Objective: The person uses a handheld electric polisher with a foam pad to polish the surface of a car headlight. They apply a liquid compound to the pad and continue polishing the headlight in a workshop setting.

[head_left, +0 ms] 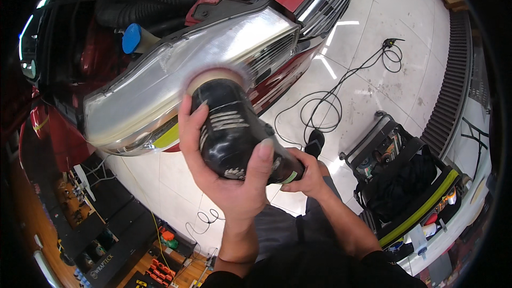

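A black electric polisher [229, 141] is held between my two hands. Around its rounded head my left hand [226, 189] is closed, fingers along the left side and thumb on the right. My right hand [310, 177] grips the narrower rear handle. The round disc [213, 76] at the polisher's front is smeared by motion. It overlaps the lower edge of a red car's large headlight [213, 42]; its exact contact with the lens is hidden. The headlight's surface looks hazy and whitish, with yellow-green masking or trim [166, 136] near its lower corner.
Behind the headlight lies the open engine bay with a blue cap [132, 39]. A black cable [341, 101] loops across the white tiled floor. A tool bag [410, 181] with a yellow-green edge stands at right. Tools and boxes [125, 240] lie at lower left.
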A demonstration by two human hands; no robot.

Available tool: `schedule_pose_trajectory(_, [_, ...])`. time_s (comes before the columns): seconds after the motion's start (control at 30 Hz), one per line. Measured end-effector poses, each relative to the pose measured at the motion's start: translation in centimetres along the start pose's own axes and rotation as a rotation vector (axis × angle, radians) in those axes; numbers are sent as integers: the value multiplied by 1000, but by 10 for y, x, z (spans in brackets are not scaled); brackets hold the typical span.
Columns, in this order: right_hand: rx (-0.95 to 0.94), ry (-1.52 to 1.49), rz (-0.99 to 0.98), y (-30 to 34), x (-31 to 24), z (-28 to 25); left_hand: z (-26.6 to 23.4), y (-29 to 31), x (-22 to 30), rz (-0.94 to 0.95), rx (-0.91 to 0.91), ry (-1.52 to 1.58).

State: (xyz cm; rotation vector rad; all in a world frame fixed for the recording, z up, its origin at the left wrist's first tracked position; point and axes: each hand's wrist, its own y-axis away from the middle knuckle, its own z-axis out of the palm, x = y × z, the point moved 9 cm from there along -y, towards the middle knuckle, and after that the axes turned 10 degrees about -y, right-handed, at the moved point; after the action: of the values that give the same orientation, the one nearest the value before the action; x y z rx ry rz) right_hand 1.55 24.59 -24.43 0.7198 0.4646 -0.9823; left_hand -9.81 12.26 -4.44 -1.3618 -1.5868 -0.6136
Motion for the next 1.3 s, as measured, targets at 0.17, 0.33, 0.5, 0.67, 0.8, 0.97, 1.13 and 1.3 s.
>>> schedule_pose_trajectory(0.17, [-18,-12,5,-4,-4,-11,16,-2,7,15,-12,-35])
schedule_pose_trajectory(0.33, [-38,63,45,-9,-2,-9,2,6,0,-62,105,39])
schedule_pose_trajectory(0.5, [-52,44,8,-17,-1,-14,8,5,-1,-10,97,-65])
schedule_pose_trajectory(0.67, [-39,17,-71,-25,0,-32,29,3,5,38,43,-87])
schedule_pose_trajectory(0.8, [-75,84,-136,-39,-8,-39,33,1,14,27,45,-172])
schedule_pose_trajectory(0.97, [-91,1,-165,-45,-1,-44,31,-7,37,226,-58,-662])
schedule_pose_trajectory(1.13, [-90,4,-232,-49,-1,-40,51,-21,56,572,-258,-901])
schedule_pose_trajectory(1.3, [-121,-46,-325,-70,5,-45,69,-24,49,697,-354,-759])
